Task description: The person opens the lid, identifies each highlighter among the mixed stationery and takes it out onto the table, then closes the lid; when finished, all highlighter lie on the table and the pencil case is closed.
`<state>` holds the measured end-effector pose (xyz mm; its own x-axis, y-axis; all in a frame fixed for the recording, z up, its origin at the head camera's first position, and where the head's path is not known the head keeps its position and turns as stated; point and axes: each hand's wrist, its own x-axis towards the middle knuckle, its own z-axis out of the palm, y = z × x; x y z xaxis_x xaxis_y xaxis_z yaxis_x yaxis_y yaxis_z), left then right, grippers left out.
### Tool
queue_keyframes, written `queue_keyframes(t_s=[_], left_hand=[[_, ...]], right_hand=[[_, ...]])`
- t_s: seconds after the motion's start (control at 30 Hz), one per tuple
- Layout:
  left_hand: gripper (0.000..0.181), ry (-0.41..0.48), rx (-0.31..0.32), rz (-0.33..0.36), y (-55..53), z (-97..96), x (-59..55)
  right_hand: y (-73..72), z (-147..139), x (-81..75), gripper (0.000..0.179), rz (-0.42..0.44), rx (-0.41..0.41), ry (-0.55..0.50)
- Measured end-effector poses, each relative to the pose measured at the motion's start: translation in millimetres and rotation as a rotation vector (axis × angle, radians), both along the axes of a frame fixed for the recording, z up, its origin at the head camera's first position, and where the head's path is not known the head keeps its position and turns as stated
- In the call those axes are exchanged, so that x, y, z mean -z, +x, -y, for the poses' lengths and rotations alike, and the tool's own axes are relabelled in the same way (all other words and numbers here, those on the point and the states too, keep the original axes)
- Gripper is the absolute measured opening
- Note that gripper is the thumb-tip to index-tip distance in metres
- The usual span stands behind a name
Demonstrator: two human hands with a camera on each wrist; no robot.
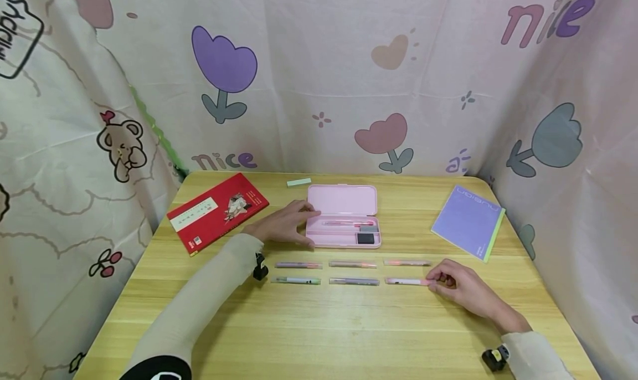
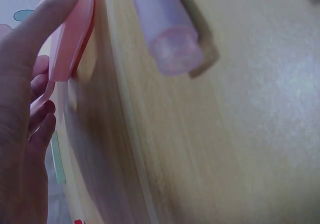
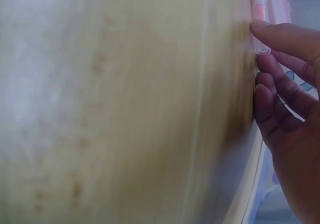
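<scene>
An open pink pencil case [image 1: 333,240] lies on the table with its lid folded back. My left hand [image 1: 281,223] grips its left edge, the thumb [image 2: 55,6] along the side wall in the left wrist view. Inside are a thin pink stick [image 1: 346,223], a grey block [image 1: 369,229] and a dark block [image 1: 366,238]. My right hand [image 1: 461,288] pinches the right end of a white and pink pen [image 1: 402,282] between thumb and fingertips. That pen lies at the right end of the front row. Other pens, such as a purple one [image 1: 354,282], lie apart in two rows.
A red book [image 1: 219,211] lies at the table's left and a purple notebook [image 1: 466,222] at its right. Behind the case is a small pale green strip [image 1: 299,182]. A printed curtain [image 1: 309,64] hangs around the table's back and sides.
</scene>
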<state>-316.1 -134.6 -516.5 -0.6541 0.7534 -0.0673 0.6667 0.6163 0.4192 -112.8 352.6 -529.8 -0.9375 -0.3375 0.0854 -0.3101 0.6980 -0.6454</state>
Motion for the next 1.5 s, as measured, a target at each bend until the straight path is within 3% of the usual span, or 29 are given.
queue_keyframes(t_s=[0.2,0.33,0.5,0.63,0.83,1.07,1.23,1.5], left_hand=[[0.104,0.002,-0.005,0.007,0.0,0.7,-0.6],[0.104,-0.002,-0.003,0.001,0.4,1.0,-1.9],[0.103,-0.004,-0.001,-0.010,1.0,1.7,-2.7],[0.103,-0.007,-0.002,-0.009,1.2,2.0,-2.7],[0.103,-0.016,-0.008,-0.012,0.9,1.6,-2.3],[0.102,-0.004,0.003,0.005,2.7,-2.1,-6.0],[0.103,-0.011,-0.005,0.000,3.8,-2.4,-6.9],[0.104,-0.012,-0.007,0.006,4.1,-1.4,-5.2]], right_hand=[[-1.8,1,-1.5,0.017,-0.009,0.000,-0.006],[-7.8,2,-12.0,0.016,-0.050,0.000,-0.005],[-26.6,6,-30.3,0.017,-0.148,-0.007,0.025],[-48.1,15,-42.8,0.017,-0.163,0.000,0.049],[-88.8,41,-53.4,0.026,-0.075,0.038,0.032],[-127.8,76,-37.5,0.035,0.028,0.110,-0.120],[-142.9,98,-24.9,0.041,0.176,0.146,-0.220],[-152.2,115,-19.8,0.049,0.401,0.166,-0.416]])
